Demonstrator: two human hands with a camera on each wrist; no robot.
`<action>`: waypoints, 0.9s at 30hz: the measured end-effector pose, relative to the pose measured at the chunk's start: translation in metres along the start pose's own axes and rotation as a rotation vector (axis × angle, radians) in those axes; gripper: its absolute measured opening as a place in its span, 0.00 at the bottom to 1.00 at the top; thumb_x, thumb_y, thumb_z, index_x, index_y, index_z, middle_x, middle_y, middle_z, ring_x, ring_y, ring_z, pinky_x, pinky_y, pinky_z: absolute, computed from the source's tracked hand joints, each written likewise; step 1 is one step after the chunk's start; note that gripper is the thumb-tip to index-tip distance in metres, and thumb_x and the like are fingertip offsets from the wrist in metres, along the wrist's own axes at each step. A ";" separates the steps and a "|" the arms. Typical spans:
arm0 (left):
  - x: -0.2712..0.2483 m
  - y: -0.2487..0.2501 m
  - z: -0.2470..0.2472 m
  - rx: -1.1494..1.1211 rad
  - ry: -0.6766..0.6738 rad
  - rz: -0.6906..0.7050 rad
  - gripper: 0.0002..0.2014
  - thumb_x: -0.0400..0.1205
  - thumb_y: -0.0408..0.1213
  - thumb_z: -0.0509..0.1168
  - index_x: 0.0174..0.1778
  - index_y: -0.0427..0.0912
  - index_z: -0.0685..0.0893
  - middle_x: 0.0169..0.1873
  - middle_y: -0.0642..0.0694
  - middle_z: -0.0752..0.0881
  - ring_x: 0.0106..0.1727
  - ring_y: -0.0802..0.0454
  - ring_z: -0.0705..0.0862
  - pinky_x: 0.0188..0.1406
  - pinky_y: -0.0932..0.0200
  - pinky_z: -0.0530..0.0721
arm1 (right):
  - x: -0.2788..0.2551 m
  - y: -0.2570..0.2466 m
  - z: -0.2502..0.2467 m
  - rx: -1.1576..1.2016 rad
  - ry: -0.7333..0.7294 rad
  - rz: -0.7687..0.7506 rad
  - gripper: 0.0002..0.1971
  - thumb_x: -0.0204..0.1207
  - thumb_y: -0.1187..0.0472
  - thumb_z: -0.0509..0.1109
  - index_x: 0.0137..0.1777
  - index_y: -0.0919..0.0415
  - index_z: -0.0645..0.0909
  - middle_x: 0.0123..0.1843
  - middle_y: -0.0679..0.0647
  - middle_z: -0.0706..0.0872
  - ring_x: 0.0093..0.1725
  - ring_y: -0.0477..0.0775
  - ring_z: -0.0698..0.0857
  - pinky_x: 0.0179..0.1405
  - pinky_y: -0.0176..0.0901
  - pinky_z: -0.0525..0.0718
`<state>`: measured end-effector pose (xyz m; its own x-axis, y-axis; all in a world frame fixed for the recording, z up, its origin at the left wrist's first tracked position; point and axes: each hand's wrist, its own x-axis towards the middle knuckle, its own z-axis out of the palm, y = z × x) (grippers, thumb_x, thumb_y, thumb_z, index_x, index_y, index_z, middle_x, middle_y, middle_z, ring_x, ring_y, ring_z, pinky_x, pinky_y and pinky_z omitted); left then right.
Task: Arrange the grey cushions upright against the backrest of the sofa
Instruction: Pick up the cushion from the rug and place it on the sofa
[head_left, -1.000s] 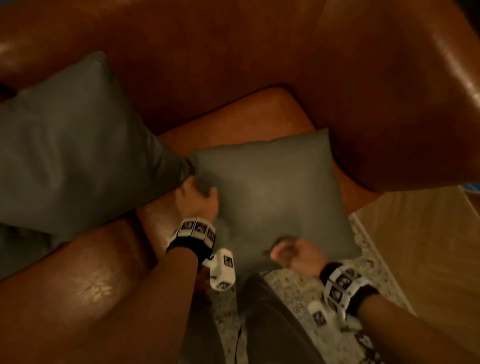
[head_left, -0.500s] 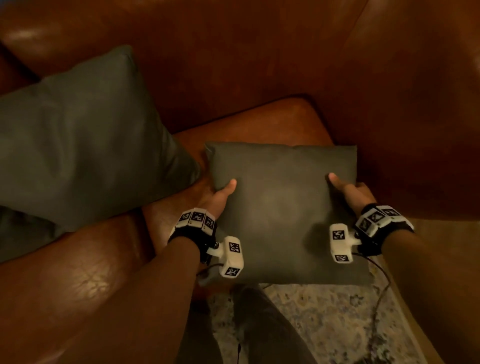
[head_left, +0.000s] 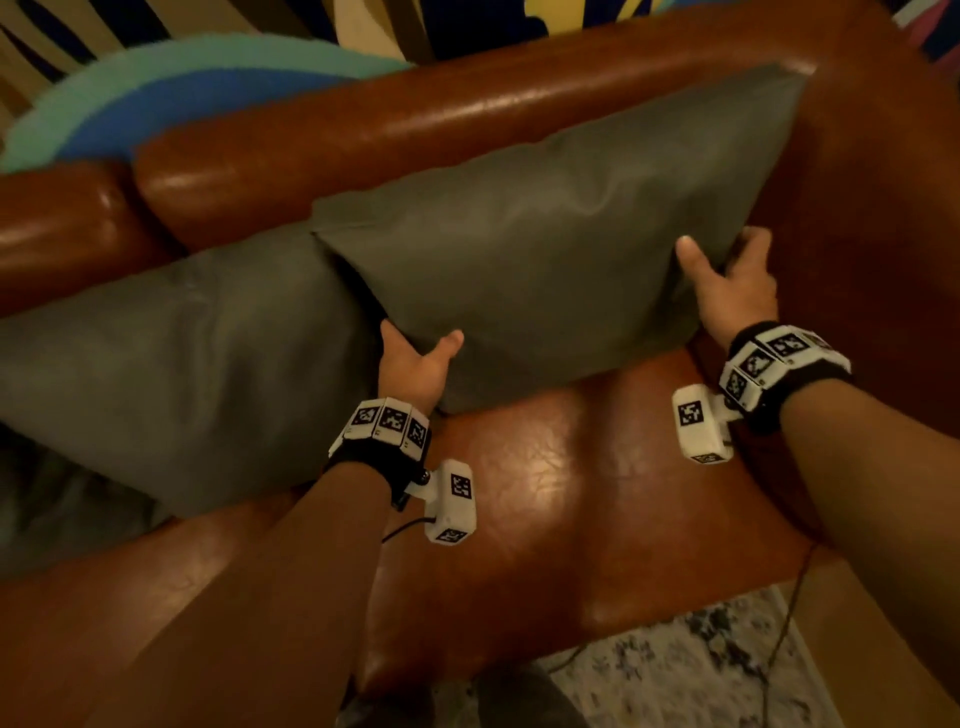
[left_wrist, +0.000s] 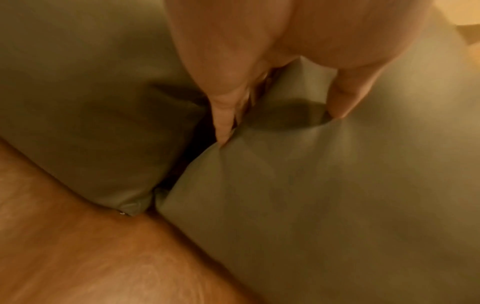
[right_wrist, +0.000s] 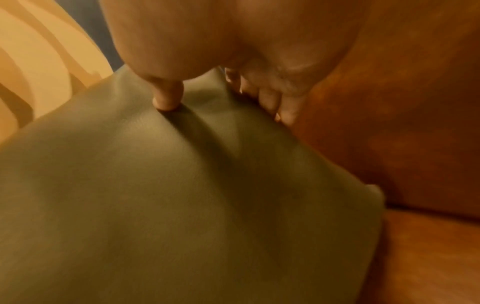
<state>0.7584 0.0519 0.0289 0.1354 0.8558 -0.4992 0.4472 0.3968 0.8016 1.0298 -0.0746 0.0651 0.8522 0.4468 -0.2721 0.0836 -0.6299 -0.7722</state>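
Note:
A grey cushion (head_left: 550, 249) leans tilted against the brown leather backrest (head_left: 415, 119) at the sofa's right end. My left hand (head_left: 415, 358) grips its lower left edge, thumb on the front and fingers behind. My right hand (head_left: 727, 275) grips its right edge the same way. The left wrist view shows my thumb (left_wrist: 345, 96) pressing into the cushion (left_wrist: 337, 195). The right wrist view shows my thumb (right_wrist: 168, 96) dented into the cushion (right_wrist: 182, 205), fingers (right_wrist: 272, 100) behind it. A second grey cushion (head_left: 171, 364) leans on the backrest to the left, touching the first.
The sofa's right armrest (head_left: 883, 234) stands close beside my right hand. The bare leather seat (head_left: 571, 519) lies below the held cushion. A patterned rug (head_left: 675, 675) covers the floor in front. A colourful wall surface (head_left: 208, 67) rises behind the sofa.
Both hands have lifted the cushion from flat on the seat and brought it back and up against the backrest. The view has swung upward to the sofa's top.

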 end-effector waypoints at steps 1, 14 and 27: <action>0.004 0.002 -0.001 0.008 0.000 -0.018 0.37 0.77 0.44 0.73 0.80 0.45 0.64 0.75 0.43 0.78 0.74 0.43 0.77 0.71 0.55 0.73 | 0.004 0.000 0.006 -0.019 -0.034 0.035 0.32 0.76 0.38 0.65 0.73 0.56 0.67 0.72 0.60 0.80 0.70 0.64 0.79 0.59 0.44 0.72; 0.019 0.007 -0.011 0.264 -0.039 -0.010 0.37 0.80 0.53 0.67 0.81 0.39 0.65 0.76 0.38 0.76 0.77 0.36 0.75 0.75 0.48 0.74 | 0.013 -0.004 0.030 -0.146 -0.074 0.115 0.29 0.79 0.38 0.59 0.76 0.53 0.71 0.76 0.59 0.78 0.75 0.66 0.75 0.73 0.54 0.72; -0.033 -0.151 -0.177 0.087 -0.024 -0.158 0.15 0.80 0.33 0.68 0.31 0.56 0.86 0.30 0.51 0.89 0.39 0.45 0.88 0.48 0.47 0.88 | -0.178 0.052 0.140 -0.211 -0.482 0.020 0.16 0.74 0.76 0.69 0.39 0.53 0.89 0.35 0.43 0.91 0.49 0.62 0.87 0.41 0.36 0.80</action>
<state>0.5299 0.0225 -0.0171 0.0775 0.7765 -0.6253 0.5395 0.4948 0.6813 0.8100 -0.0981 -0.0070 0.5244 0.6440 -0.5571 0.2148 -0.7331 -0.6453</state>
